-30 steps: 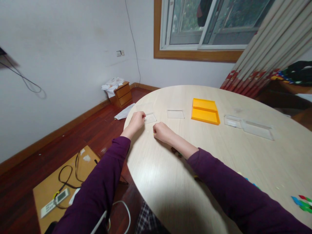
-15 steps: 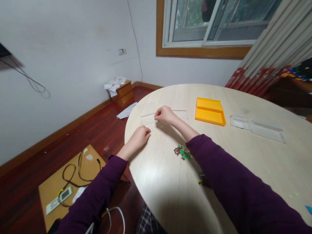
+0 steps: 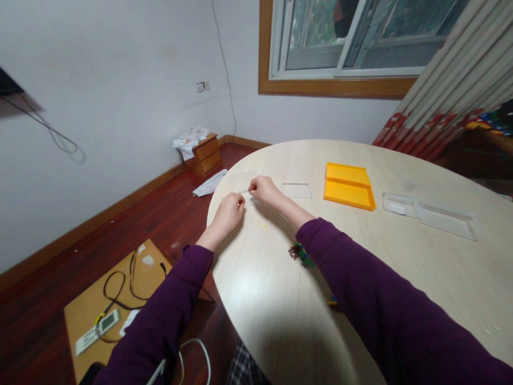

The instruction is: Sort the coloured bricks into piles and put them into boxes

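Note:
My left hand (image 3: 230, 213) is at the near edge of a clear plastic case (image 3: 296, 190), fingers pressed together; anything in them is hidden. Just right of it, my right hand (image 3: 262, 189) pinches over the same case, and I cannot make out what is between the fingertips. Both hands cover the case's left part. A few tiny yellow pieces (image 3: 264, 228) lie on the table below the hands. Small brown pieces (image 3: 295, 251) and green ones (image 3: 306, 259) sit in a pile beside my right sleeve, which partly hides them.
An open yellow box (image 3: 349, 186) with a divider stands right of the hands. Farther right lies another open clear case (image 3: 444, 220). The round table's (image 3: 256, 299) left edge runs close to my left forearm. A low board with a remote control (image 3: 98, 330) and cords sits at lower left.
My left hand has moved up and come to the case's edge. My right hand has shifted slightly left, so the two hands are closer together. The view has moved slightly.

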Motion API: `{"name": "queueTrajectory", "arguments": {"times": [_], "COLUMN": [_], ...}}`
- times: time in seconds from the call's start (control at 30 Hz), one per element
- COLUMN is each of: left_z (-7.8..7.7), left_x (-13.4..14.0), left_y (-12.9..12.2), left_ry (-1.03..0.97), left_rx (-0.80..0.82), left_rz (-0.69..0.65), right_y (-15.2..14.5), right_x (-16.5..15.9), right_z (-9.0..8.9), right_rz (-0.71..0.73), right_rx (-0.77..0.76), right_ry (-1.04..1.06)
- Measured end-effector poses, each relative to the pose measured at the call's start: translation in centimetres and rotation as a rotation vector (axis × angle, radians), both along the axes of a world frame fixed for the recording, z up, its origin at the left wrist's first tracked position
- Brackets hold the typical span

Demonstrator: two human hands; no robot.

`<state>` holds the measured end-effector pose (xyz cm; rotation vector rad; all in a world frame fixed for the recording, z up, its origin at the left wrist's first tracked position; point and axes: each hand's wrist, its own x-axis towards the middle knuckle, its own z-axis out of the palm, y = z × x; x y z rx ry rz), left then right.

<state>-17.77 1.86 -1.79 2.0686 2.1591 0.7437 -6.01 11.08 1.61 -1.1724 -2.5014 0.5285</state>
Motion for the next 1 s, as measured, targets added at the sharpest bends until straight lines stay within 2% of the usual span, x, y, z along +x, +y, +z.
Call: {"name": "queueTrajectory", "arguments": {"times": [0.13, 0.2, 0.27, 0.33, 0.47, 0.53, 0.87, 1.0], "left_z": [1.0, 1.1, 1.0, 0.9, 0.5, 0.2, -2.1, -1.6], "left_x": [-0.9, -1.0, -0.7, -0.1, 1.3, 1.8, 2.8, 2.2], "left_y": [2.7, 3.2, 2.8, 1.7, -1.1, -1.8, -1.6, -1.8], "left_ry": [-0.042, -0.052, -0.05, -0.047, -0.081, -0.087, -0.005, 0.014], "left_rx": [-0.05, -0.066, -0.041, -0.029, -0.176, -0.226, -0.123, -0.055], "left_rz": [0.077, 0.095, 0.094, 0.039, -0.22, -0.282, -0.297, -0.249], "right_y": [-0.4, -0.6, -0.8, -1.1, -1.8, -2.3, -4.4, -4.9], "right_x": [1.7, 2.4, 3.2, 4.0, 5.7, 6.4, 6.3, 6.5], "right_z": [0.3, 0.6, 0.6, 0.4, -0.5, -0.9, -2.1, -2.2], "right_rz": [-0.004, -0.004, 0.036, 0.103, 0.197, 0.224, 0.256, 0.27], "right_rx": [0.011, 0.011, -0.01, -0.055, -0.128, -0.141, -0.05, -0.042], "right_ry": [-0.009, -0.017, -0.055, -0.117, -0.208, -0.228, -0.222, -0.201]}}
